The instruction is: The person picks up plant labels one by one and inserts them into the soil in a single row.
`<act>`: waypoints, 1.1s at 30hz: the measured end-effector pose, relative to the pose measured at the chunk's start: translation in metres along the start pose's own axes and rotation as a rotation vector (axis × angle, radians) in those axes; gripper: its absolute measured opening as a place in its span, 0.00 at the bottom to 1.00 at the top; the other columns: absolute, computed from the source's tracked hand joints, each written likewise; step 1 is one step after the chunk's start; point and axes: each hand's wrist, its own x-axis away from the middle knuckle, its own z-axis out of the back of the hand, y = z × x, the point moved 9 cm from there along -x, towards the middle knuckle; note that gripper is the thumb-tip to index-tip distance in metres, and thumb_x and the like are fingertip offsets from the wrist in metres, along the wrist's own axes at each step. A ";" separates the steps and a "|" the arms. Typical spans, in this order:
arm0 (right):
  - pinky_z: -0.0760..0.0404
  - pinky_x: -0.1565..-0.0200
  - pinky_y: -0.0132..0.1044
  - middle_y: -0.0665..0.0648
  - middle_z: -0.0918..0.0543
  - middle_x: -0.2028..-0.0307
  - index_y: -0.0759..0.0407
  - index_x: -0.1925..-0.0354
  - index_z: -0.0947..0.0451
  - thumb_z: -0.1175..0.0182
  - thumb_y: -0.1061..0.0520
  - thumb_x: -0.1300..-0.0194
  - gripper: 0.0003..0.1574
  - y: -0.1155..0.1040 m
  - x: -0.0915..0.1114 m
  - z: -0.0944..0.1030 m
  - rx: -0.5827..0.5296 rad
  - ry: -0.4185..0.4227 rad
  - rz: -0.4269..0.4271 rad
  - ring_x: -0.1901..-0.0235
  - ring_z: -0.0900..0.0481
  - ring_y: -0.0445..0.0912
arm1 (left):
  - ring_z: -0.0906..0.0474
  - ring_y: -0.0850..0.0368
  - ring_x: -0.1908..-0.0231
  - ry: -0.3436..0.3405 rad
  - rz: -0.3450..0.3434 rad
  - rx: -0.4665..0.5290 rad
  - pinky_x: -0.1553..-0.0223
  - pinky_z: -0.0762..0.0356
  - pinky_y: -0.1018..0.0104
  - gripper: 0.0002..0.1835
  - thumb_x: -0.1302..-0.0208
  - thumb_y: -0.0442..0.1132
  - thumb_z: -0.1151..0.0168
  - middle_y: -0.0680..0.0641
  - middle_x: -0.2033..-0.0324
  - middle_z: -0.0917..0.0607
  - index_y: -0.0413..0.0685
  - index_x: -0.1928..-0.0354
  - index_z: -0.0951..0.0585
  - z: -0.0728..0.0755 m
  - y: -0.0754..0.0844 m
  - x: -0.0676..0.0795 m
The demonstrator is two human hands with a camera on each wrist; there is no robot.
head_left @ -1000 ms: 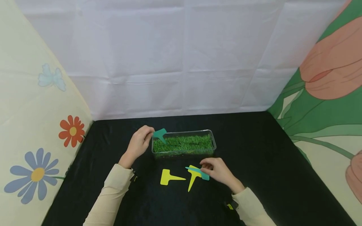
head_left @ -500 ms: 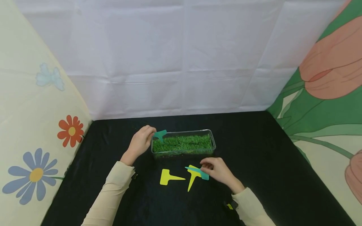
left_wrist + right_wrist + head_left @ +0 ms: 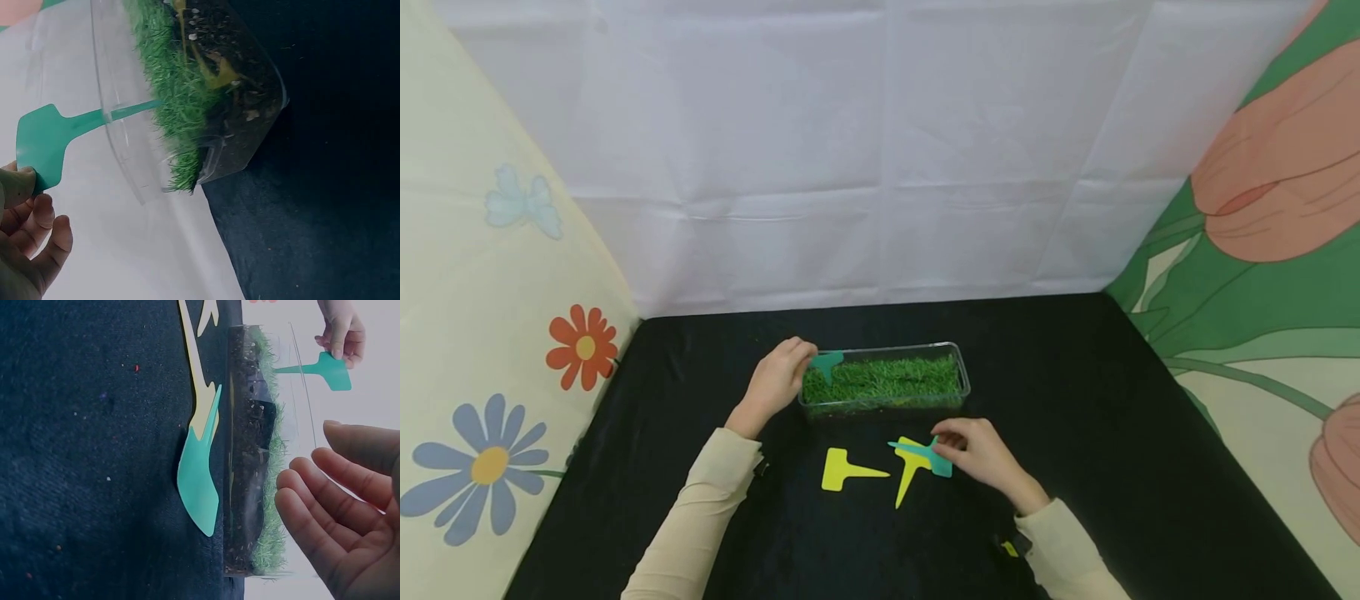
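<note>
My left hand (image 3: pixel 777 377) pinches the head of a green T-shaped plant label (image 3: pixel 42 147) between thumb and fingers. The label's pointed stem reaches down into the grass (image 3: pixel 178 112) at the left end of a clear plastic planter box (image 3: pixel 964 375). Loosely curled and holding nothing, my right hand (image 3: pixel 977 452) hovers in front of the box. Below its fingertips a second green plant label (image 3: pixel 199 481) lies across a yellow plant label (image 3: pixel 910 475). Another yellow plant label (image 3: pixel 835 471) lies flat to the left, its tip pointing right.
A black cloth (image 3: pixel 1060 383) covers the table. Behind it hangs a white sheet (image 3: pixel 880 167), with flower-printed panels at the left (image 3: pixel 497 333) and right (image 3: pixel 1262 208). Dark soil (image 3: pixel 231 94) shows through the planter's wall.
My left hand has moved slightly right and down, and the green label it holds has sunk lower into the grass, its stem now more upright. The right hand stays in place.
</note>
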 end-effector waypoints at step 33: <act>0.23 0.72 0.30 0.51 0.19 0.72 0.66 0.62 0.21 0.38 0.63 0.43 0.09 0.001 0.002 -0.002 -0.014 0.003 -0.006 0.74 0.23 0.40 | 0.26 0.54 0.69 -0.003 -0.012 -0.103 0.69 0.25 0.63 0.06 0.41 0.27 0.43 0.47 0.71 0.23 0.43 0.64 0.21 -0.021 -0.005 0.006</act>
